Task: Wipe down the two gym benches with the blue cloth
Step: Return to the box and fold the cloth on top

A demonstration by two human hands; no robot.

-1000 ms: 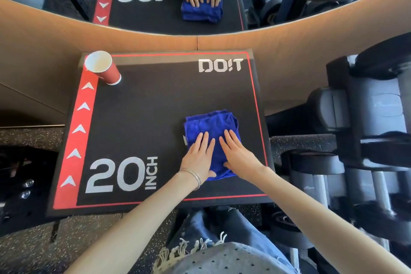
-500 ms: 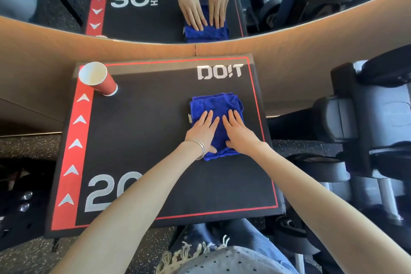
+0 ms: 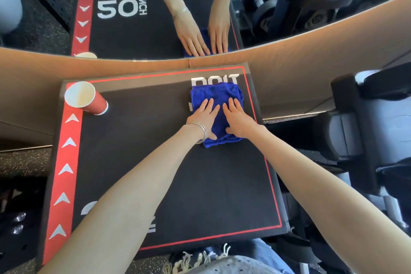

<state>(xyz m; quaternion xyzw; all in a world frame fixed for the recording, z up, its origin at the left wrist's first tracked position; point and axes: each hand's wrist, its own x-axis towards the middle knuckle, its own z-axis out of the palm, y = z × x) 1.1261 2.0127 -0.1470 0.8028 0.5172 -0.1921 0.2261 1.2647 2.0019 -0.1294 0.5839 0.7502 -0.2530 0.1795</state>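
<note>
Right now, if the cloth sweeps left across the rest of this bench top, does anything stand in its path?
Yes: a red paper cup stands upright at the far-left corner of the bench top. Both hands press the blue cloth at the far-right corner.

The carrying surface is a black padded box top (image 3: 138, 162) with a thin red border line. A broad red strip (image 3: 64, 176) printed with white arrows runs along its left edge. White lettering sits at the far right corner and is partly covered. A red paper cup (image 3: 89, 101), white inside, stands at the far left corner. A folded blue cloth (image 3: 216, 93) lies flat at the far right, overlapping the lettering. The box stands on dark speckled flooring (image 3: 21, 162).
</note>
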